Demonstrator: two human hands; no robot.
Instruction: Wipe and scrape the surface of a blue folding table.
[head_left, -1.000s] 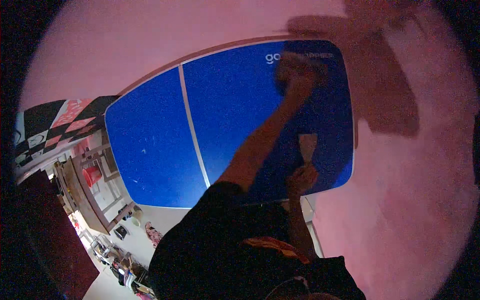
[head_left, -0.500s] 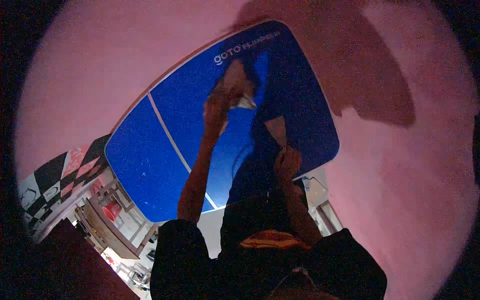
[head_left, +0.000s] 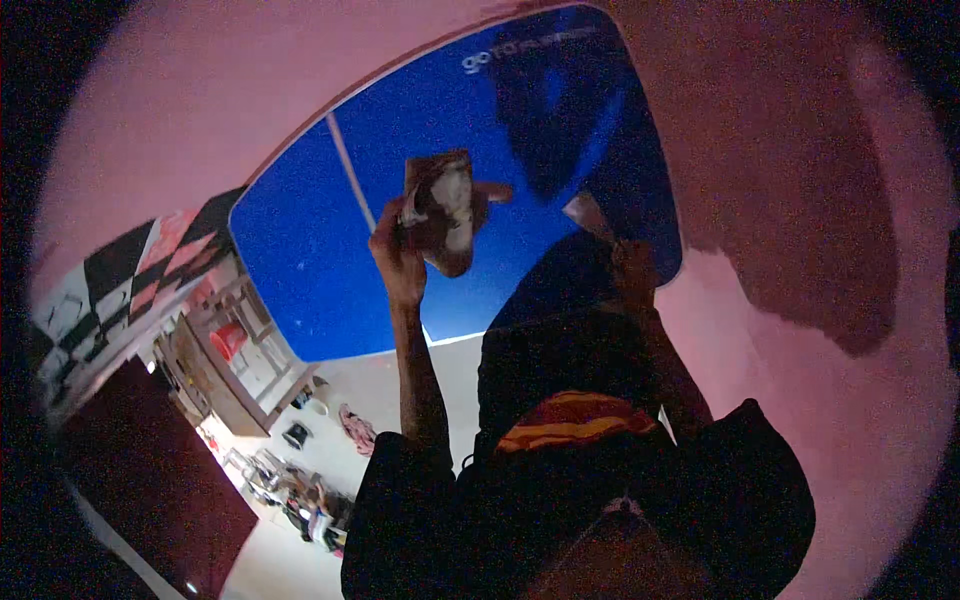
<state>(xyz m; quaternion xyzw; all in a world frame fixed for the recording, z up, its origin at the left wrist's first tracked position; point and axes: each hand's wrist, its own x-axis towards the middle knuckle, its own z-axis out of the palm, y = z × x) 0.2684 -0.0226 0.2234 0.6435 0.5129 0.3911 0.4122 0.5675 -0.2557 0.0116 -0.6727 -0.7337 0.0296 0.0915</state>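
Note:
My left hand (head_left: 402, 268) holds up a flat, roughly rectangular plate (head_left: 422, 172) by its underside, over the middle of a blue tabletop (head_left: 290, 260). Whitish paste (head_left: 455, 200) is smeared on the plate, and a finger sticks out past its right side. To the right, my right hand (head_left: 635, 268) is closed around the handle of a putty knife (head_left: 585, 212). The knife's pale, fan-shaped blade points up and left, apart from the plate. Deep shadow hides part of the right hand's fingers.
A pink wall (head_left: 200, 110) surrounds the tabletop's far and right sides, with dark shadows on it. At left are a checkered black, white and red panel (head_left: 130, 270), a red bucket (head_left: 228, 341) and a wooden frame. A pink cloth (head_left: 356, 430) lies on the pale floor.
My left hand has drawn back toward me and turned, so the pasted plate now shows clearly. My right hand with the putty knife has shifted right and away from me. The view has shifted too.

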